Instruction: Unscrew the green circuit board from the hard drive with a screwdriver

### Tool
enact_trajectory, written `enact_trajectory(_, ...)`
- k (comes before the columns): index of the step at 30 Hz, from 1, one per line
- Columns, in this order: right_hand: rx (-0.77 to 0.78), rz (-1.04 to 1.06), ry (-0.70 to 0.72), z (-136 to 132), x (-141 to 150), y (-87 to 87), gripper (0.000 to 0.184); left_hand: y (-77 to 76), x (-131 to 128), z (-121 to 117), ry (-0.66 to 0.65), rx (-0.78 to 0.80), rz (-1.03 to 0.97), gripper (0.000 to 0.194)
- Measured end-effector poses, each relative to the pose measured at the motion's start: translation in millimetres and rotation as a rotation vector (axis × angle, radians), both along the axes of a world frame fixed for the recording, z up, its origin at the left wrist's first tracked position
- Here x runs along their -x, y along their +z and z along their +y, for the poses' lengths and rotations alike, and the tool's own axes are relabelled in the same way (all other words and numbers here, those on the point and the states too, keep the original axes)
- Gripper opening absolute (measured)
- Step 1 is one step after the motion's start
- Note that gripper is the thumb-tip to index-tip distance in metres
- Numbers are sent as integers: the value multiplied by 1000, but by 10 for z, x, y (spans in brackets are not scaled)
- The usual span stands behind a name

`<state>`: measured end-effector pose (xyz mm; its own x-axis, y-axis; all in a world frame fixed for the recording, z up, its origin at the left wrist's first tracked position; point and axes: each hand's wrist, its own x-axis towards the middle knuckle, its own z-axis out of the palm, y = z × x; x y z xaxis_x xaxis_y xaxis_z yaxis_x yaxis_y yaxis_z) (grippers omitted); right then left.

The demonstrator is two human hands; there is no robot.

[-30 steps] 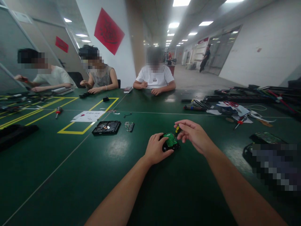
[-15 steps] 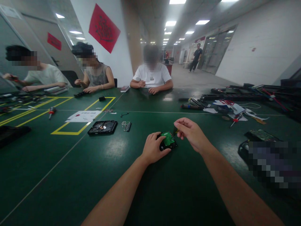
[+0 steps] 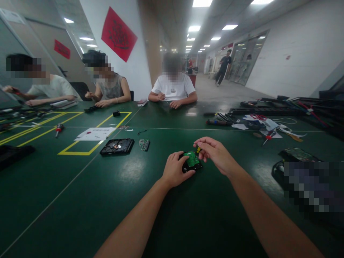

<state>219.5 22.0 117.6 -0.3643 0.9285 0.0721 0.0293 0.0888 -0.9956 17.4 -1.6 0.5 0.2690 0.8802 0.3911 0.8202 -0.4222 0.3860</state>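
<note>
Grip differs on one side vs half a second ago. Left hand (image 3: 176,170) same pose on the unit (image 3: 192,161), black frame with a green board. Right hand (image 3: 215,152): fingertips were bunched over the driver (image 3: 198,149), now more extended, so more of its yellow shows.

Hands are apart, unit between them on the table (image 3: 129,204). Left is part open, fingers spread, clamped on the unit: thumb along the near edge, fingers over the left side and onto the green. Right is mostly closed, thumb and fingers pinching the driver handle above the unit's right side.

Unit lies flat; my left hand covers part of it, so can't tell its long axis. Driver's long axis is steep, handle up, shaft down and slightly left toward the green board. Can't tell if the tip touches.

Left of my left hand: open black case (image 3: 117,147), then a small loose circuit board (image 3: 144,144).
</note>
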Motion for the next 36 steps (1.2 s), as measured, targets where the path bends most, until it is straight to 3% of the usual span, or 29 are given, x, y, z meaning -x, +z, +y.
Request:
enact_trajectory(7, -42, -37, -12, -25, -6, 31, 27, -5, -2, 3, 5, 1, 3, 66)
enact_trajectory(14, -28, -70, -136, -8, 12, -24, 39, 5, 4, 4, -4, 3, 5, 66)
enact_trajectory(23, -14, 12, -45, 7, -2, -12, 27, -22, -2, 9, 1, -12, 2, 65)
enact_trajectory(27, 50, 97, -84, 36, 2, -38, 25, -28, 2, 12, -3, -11, 6, 66)
enact_trajectory(36, 52, 67, -161, 31, 12, -45, 26, -19, -5, 8, -2, -12, 1, 65)
